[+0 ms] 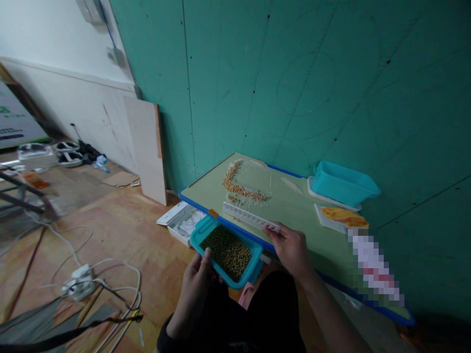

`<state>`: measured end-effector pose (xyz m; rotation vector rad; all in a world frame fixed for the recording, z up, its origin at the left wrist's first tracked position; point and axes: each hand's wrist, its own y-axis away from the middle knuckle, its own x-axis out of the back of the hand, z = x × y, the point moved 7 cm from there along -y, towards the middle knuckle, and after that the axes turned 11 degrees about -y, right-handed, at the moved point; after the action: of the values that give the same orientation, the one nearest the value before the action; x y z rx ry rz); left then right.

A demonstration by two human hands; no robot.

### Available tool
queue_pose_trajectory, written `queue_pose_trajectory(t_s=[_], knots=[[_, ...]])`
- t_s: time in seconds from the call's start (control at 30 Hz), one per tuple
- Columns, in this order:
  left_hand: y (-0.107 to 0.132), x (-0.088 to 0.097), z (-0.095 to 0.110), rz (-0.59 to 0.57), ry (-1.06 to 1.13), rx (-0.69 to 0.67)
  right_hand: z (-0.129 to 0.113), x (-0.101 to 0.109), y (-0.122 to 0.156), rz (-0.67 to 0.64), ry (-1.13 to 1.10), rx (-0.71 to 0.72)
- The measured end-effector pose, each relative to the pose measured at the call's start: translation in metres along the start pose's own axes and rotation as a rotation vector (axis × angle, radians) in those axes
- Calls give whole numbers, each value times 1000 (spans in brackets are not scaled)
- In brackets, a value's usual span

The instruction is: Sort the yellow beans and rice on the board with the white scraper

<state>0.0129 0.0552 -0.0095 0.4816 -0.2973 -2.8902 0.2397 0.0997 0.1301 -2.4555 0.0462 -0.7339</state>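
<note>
Head view, and I see a green wall (235, 83) behind the worktop (305, 215), one tub (346, 184) near its far edge. Just beside the near edge, toward the left corner, is a bean-filled box (256, 255). My neighbour's left hand (196, 282) grips its rim; the right hand (292, 247) pinches one end of a white strip (246, 214) along that edge. Loose beans (241, 187) curve from near the far left corner.
</note>
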Motion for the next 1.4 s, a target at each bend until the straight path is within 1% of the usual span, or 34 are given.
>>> queue_pose_trajectory(t_s=[0.2,0.33,0.43,0.63,0.8,0.9,1.0,1.2,1.3,1.4], knots=[[-1,2,-4,5,17,7,-12,-1,6,-21,26,43],[-2,1,-5,1,13,-10,-24,-1,11,-16,3,97],[-3,1,-4,-3,10,-23,-29,-2,13,-10,-23,126],[-3,0,-5,-8,31,-9,-22,3,16,70,-5,122],[-2,0,-4,3,10,-3,-14,2,19,30,-71,57],[-1,-1,-4,5,9,15,-18,1,19,41,-66,66],[-1,0,-4,16,27,19,-29,-6,18,50,-16,157],[-5,2,-11,15,12,22,-46,-36,20,-2,69,368],[-7,4,-12,19,25,26,-47,-45,19,-8,100,412],[-7,3,-12,-9,21,26,-43,-47,18,1,122,413]])
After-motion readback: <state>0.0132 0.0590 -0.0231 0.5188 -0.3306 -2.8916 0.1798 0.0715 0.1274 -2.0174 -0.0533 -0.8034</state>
